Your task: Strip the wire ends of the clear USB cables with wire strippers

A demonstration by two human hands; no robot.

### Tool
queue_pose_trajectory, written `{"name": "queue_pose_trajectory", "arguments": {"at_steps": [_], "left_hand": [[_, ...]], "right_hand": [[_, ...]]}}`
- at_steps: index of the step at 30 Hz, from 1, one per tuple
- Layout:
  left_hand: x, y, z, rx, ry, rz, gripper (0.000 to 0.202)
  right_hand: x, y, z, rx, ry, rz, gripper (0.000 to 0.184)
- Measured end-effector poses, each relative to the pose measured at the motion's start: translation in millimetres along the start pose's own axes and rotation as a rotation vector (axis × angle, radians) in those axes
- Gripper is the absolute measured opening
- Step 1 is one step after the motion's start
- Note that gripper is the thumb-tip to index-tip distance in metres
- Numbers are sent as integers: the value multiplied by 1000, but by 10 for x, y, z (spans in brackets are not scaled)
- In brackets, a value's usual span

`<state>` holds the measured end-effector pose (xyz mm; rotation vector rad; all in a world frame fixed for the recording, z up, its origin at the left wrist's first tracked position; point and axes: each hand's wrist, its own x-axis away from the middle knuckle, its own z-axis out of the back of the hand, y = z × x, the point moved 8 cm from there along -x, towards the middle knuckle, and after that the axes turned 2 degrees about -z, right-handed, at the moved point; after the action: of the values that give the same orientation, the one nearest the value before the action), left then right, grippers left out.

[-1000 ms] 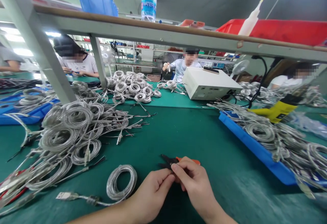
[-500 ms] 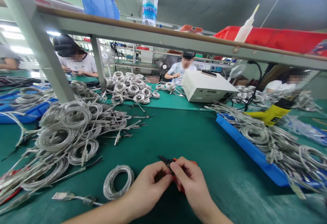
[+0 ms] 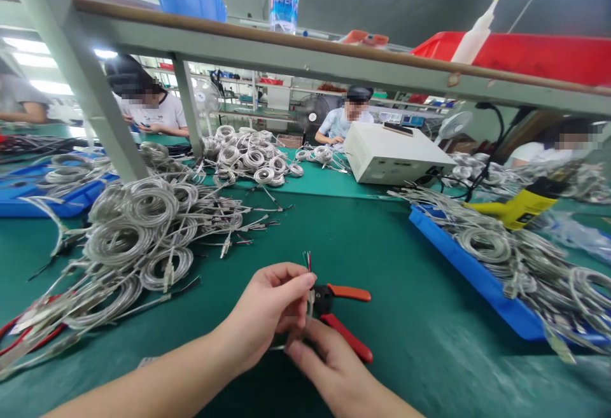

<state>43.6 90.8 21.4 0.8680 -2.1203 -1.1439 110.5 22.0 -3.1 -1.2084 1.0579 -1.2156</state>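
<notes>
My left hand pinches the end of a clear-sheathed cable between thumb and forefinger. Its thin coloured wires, red, green and white among them, stick up past the fingertips. Just below, my right hand has its fingers closed round the lower part of the same cable, which the hands partly hide. Behind the fingers lies a wire cutter or stripper on the green mat, its orange and red handles spread to the right. A bit of a pale connector shows beside my left forearm.
Coiled clear cables are heaped at the left. A blue tray at the right holds more cables and a yellow heat gun. Beyond stands a white box-shaped device. A shelf beam crosses above; several people sit behind.
The cutter has left my hands and lies on the mat. My left hand has risen with the cable's wires upright; my right has moved down and left. The near coil is no longer visible.
</notes>
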Motion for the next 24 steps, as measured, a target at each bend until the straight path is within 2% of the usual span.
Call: {"name": "queue_pose_trajectory", "arguments": {"at_steps": [3, 7, 10, 14, 20, 24], "left_hand": [[-105, -32, 115, -9, 48, -60, 28], [-216, -172, 219, 17, 66, -74, 30], [-244, -251, 269, 37, 91, -67, 32], [-264, -238, 309, 79, 123, -91, 34], [-310, -211, 304, 18, 62, -124, 28], [-302, -206, 310, 51, 68, -100, 28]], "right_hand": [[-49, 93, 112, 49, 97, -89, 54], [-104, 188, 125, -13, 82, -146, 49], [-108, 207, 151, 15, 118, -149, 48], [-119, 293, 159, 18, 120, -201, 51], [-137, 391, 170, -22, 129, -241, 50], [-130, 383, 164, -33, 122, -251, 51]]}}
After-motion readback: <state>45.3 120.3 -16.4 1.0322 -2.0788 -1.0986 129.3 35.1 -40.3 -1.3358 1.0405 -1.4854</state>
